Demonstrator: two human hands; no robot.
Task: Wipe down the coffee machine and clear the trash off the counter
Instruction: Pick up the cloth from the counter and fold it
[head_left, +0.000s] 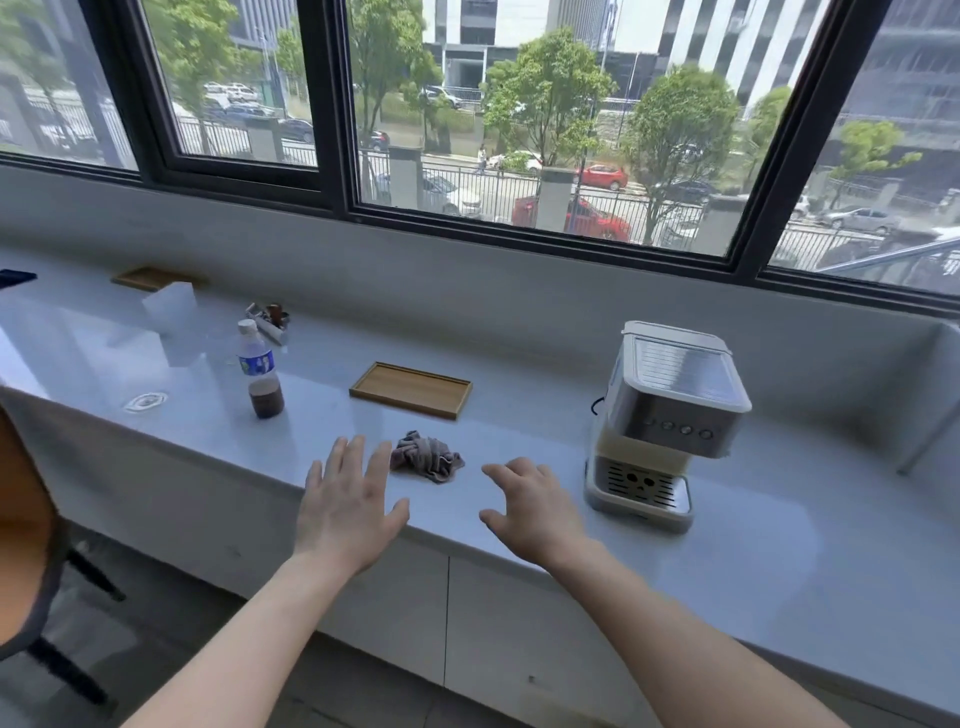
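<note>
A cream and silver coffee machine (670, 415) stands on the white counter (519, 415) at the right. A crumpled grey-pink cloth (427, 457) lies near the counter's front edge. My left hand (348, 509) hovers flat just left of the cloth, fingers spread, holding nothing. To the right of the cloth is my right hand (530, 509), fingers loosely curled and empty, between cloth and machine. A plastic bottle (260, 371) with a little dark liquid stands upright at the left. Small wrappers or packets (267, 319) lie behind the bottle.
A shallow wooden tray (410, 389) sits behind the cloth. A second wooden tray (148, 278) and a clear plastic container (171, 306) are at the far left. A round transparent lid (147, 401) lies near the left front. A window runs behind the counter; an orange chair (26, 519) stands at the left.
</note>
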